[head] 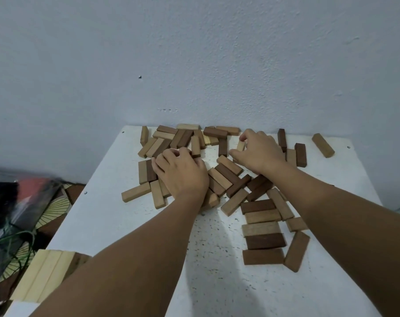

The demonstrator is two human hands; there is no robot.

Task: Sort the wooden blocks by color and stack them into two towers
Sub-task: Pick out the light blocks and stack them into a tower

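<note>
Several light and dark wooden blocks [228, 179] lie scattered across the far half of a white table [116, 213]. My left hand [180, 172] rests palm down on the blocks at the left of the pile, with its fingers curled over a dark block [195, 156]. Further right, my right hand [258, 152] reaches into the pile near the wall and pinches a small light block [240, 145] between thumb and fingers. A row of blocks [263, 234] lies side by side at the right front.
The table stands against a pale blue wall [194, 65]. A slab of pale wooden blocks [43, 275] sits at the table's front left corner. One loose light block [323, 145] lies far right. Clutter and a green cord [15, 239] lie on the floor left.
</note>
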